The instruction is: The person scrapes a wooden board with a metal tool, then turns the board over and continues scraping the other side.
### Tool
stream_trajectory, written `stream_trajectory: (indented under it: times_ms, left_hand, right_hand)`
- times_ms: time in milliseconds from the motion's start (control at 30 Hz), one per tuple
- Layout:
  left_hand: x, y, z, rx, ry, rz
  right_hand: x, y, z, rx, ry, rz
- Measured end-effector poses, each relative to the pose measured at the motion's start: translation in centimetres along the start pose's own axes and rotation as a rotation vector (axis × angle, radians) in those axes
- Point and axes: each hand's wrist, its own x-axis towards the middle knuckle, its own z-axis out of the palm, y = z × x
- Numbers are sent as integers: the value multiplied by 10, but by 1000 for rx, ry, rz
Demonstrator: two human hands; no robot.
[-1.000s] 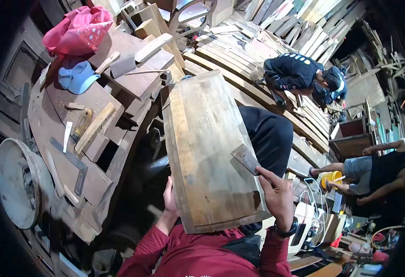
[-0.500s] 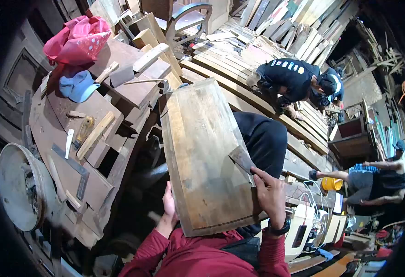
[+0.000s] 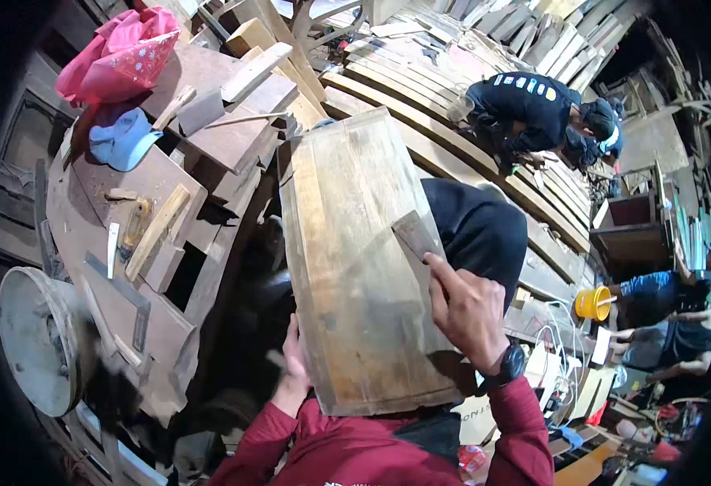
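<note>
Over the legs, the left hand, its grip too hidden to tell, probably steadies the wooden panel while the right hand firmly pinches a flat blade.

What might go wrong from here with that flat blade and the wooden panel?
The flat blade might gouge the wooden panel if it tilts on the surface. The panel might shift, since the left hand is at just one long edge. The right hand is bare and close to the blade, so a slip might graze it.
</note>
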Motion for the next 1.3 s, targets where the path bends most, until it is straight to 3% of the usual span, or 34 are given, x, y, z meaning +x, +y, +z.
stream_trajectory:
  times_ms: [100, 200, 333, 500, 600, 733, 867, 967, 1067, 1200, 1300]
  left_hand:
    - [-5, 3, 20, 304, 183, 71]
    - [-1, -1, 19, 26, 20, 41]
    - [2, -3, 14, 58, 55, 19]
    - [1, -5, 14, 6, 171, -28]
    - [-3, 0, 24, 77, 161, -24]
    - [-1, -6, 18, 43, 208, -55]
    - [2, -3, 29, 101, 188, 29]
    - [0, -2, 18, 135, 150, -17]
    - [2, -4, 14, -43, 161, -66]
    - [2, 1, 41, 56, 134, 26]
    - [6, -5, 25, -4, 144, 1]
  right_hand:
    - [4, -6, -2, -120, -139, 37]
    - [6, -16, -8, -160, -194, 24]
    - [18, -21, -19, -196, -321, 16]
    - [57, -7, -3, -168, -270, 3]
    - [52, -26, -23, -137, -360, 42]
    - [53, -27, -13, -126, -318, 41]
    - [42, -20, -17, -107, -338, 54]
    - [39, -21, -17, -112, -343, 52]
    - [49, -14, 5, -81, -224, 39]
    - [44, -29, -15, -81, -301, 83]
    - [46, -23, 2, -56, -189, 53]
